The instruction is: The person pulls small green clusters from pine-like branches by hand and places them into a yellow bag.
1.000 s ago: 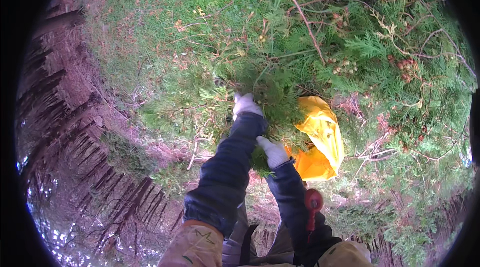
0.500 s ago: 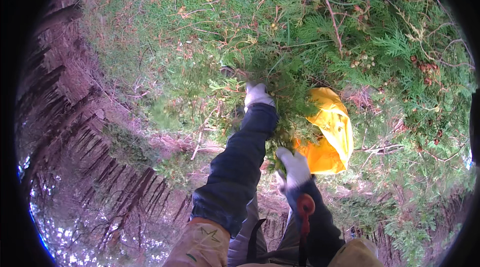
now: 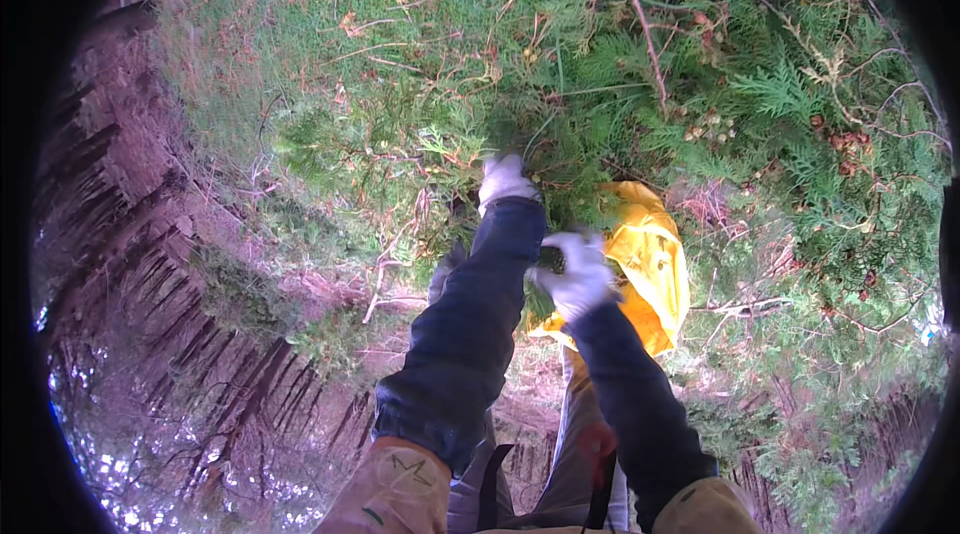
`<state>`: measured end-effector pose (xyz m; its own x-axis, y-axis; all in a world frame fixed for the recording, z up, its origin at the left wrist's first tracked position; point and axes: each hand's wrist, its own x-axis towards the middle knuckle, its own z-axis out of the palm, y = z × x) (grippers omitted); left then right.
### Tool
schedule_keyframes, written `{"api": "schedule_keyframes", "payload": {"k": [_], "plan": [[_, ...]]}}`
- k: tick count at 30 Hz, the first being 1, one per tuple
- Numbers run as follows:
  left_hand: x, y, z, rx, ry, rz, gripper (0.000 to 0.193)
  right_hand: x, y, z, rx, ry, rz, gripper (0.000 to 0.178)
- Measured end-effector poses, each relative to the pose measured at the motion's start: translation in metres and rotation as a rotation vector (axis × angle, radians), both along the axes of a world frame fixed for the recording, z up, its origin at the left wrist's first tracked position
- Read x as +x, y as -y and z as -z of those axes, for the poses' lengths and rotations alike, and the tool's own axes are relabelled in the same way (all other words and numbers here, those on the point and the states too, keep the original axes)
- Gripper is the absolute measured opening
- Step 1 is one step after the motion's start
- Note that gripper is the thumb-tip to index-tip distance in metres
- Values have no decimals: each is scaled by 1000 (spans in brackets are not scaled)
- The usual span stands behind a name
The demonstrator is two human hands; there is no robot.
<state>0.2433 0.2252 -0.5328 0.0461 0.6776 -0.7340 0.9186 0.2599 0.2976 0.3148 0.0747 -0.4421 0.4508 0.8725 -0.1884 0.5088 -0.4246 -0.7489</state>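
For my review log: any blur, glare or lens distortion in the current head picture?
Head view: the right hand looks smeared, as if by motion; the yellow bag-like item has pale, washed-out highlights; tree trunks splay toward the dark round border; bright patches at lower left are blown out; a purplish cast tints the left and lower areas.

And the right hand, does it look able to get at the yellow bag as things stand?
Probably yes: the white-gloved right hand overlaps the left side of the yellow bag in this view, and no branch visibly blocks it, though depth is hard to judge.
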Motion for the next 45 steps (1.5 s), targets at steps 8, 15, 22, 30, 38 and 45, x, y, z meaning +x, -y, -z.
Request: {"api": "schedule_keyframes", "payload": {"k": [8,15,22,30,38,45], "plan": [[-1,-10,-37,-55,-54,248,26,6,90,-73,-735,-160,-115,9],[-19,9,-35,-19,66,152,29,41,-66,-25,-77,-1116,394,44],[-32,9,-25,13,181,131,28,-73,-255,16,-797,-1620,473,80],[-45,33,-49,40,219,239,23,-34,-74,-95,-512,-1181,367,25],[-49,32,-45,109,341,346,18,-27,-20,-145,-488,-846,111,21],[-52,-26,-2,289,815,314,15,36,43,-143,-928,-184,-324,39]]}}
